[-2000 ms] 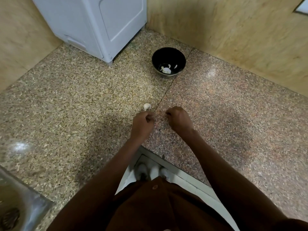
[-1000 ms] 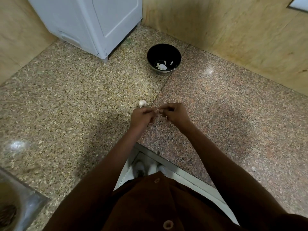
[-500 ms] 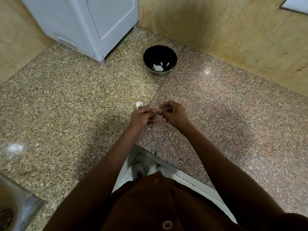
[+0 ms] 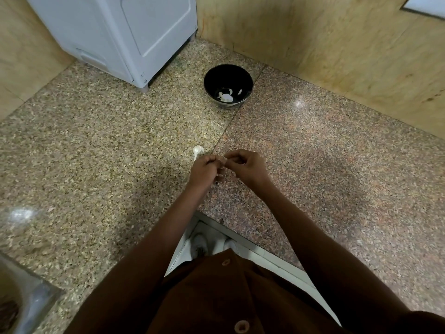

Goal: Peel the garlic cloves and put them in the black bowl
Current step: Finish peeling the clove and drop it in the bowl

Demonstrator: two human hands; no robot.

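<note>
My left hand (image 4: 204, 169) and my right hand (image 4: 248, 166) meet fingertip to fingertip above the granite counter (image 4: 120, 153). Both pinch a small garlic clove (image 4: 224, 162) that shows only as a pale sliver between the fingers. A white piece of garlic (image 4: 197, 150) lies on the counter just beyond my left hand. The black bowl (image 4: 228, 77) stands farther back near the corner, with a few pale peeled cloves (image 4: 226, 96) at its bottom.
A white appliance (image 4: 125, 32) stands at the back left, close to the bowl. Tan stone walls (image 4: 337, 44) close off the back and right. A steel sink (image 4: 21, 297) cuts into the counter at the lower left. The counter's front edge runs below my forearms.
My hands, apart two seconds ago, have come together and stay joined on the clove, fingers working slightly. The view has shifted a little; bowl and loose garlic have not moved.
</note>
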